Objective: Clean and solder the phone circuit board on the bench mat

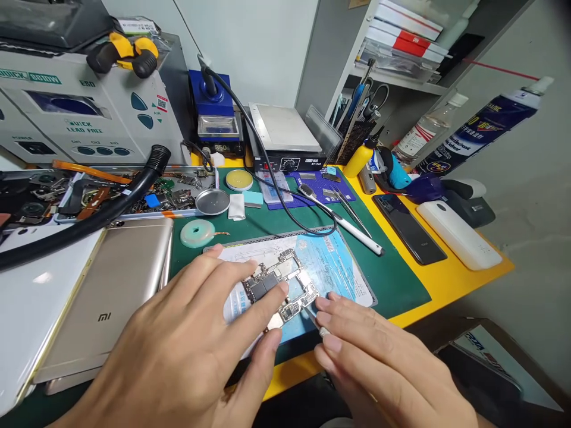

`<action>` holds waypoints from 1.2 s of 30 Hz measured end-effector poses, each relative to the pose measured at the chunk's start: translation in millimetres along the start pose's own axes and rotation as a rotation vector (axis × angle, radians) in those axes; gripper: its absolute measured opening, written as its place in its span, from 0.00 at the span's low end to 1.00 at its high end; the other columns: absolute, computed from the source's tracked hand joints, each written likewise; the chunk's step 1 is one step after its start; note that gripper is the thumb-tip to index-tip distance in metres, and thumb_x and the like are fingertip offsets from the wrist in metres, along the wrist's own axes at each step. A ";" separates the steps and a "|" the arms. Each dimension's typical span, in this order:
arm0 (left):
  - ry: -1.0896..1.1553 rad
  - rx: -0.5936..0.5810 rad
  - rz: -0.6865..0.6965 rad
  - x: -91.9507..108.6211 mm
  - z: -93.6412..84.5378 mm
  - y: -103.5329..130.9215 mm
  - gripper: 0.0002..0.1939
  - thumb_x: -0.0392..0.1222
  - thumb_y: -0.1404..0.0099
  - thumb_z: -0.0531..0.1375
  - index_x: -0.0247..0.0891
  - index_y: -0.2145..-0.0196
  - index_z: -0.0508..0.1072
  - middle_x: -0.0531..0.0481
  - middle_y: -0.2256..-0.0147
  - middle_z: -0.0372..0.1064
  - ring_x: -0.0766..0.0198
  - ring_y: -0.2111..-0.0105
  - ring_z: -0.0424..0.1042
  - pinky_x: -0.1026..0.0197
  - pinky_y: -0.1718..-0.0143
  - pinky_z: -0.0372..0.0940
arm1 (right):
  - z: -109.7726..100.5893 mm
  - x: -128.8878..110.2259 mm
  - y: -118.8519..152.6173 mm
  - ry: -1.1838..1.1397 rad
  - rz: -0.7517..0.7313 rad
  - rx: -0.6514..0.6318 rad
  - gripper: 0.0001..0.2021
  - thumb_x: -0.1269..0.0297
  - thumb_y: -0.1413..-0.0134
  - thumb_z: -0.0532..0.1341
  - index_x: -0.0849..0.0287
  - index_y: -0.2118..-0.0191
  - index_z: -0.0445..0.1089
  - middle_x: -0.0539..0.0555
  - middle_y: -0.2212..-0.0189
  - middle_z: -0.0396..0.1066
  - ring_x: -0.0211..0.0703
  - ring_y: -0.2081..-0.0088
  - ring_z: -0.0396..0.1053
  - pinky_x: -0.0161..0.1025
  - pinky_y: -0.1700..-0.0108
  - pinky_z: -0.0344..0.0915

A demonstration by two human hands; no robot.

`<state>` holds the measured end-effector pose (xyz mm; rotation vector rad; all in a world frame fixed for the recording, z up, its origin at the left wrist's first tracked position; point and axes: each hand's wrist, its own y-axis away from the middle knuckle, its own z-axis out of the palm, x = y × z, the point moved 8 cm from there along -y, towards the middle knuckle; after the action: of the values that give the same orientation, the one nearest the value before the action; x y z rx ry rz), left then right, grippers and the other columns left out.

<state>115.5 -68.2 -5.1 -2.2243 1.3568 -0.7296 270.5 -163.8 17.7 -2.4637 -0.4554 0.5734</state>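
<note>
A phone circuit board [267, 286] with cut-out openings lies over a blue and white printed mat [328, 261]. My left hand [191, 333] is on the board's left side, its index fingertip on the board's middle and its thumb by the near edge, so the board is held between them. Pinched in my right hand [383, 356] is a thin pointed metal tool [311, 316], whose tip meets the board's near right edge. The rest of that tool is hidden by the fingers.
A black hose [102, 214] crosses the left side above a gold phone back [111, 285]. Beyond the mat lie a solder wick roll [197, 233], a round tin [213, 202] and a white brush [357, 235]. Two phones, one black [409, 229], are at the right.
</note>
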 end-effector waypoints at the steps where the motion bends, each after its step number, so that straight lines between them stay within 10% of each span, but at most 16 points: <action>1: 0.013 0.006 -0.007 -0.3 -0.3 1.0 0.14 0.37 0.22 0.62 0.41 0.42 0.80 0.41 0.49 0.76 0.47 0.46 0.74 0.49 0.54 0.69 | 0.1 0.1 0.4 -0.005 -0.007 -0.005 0.04 0.75 0.29 0.71 0.65 0.54 0.85 0.60 0.55 0.90 0.52 0.48 0.89 0.38 0.38 0.80; 36: -0.037 0.019 -0.045 -3.7 5.6 10.2 0.17 0.44 0.26 0.66 0.46 0.42 0.80 0.46 0.48 0.75 0.45 0.47 0.76 0.42 0.47 0.70 | 6.2 -1.6 10.6 0.018 0.093 0.014 0.06 0.73 0.26 0.69 0.62 0.51 0.86 0.59 0.50 0.90 0.52 0.43 0.87 0.42 0.35 0.79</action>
<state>110.7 -68.7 -16.4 -2.2486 1.2806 -0.7103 268.1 -170.0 7.3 -2.4844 -0.3303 0.5893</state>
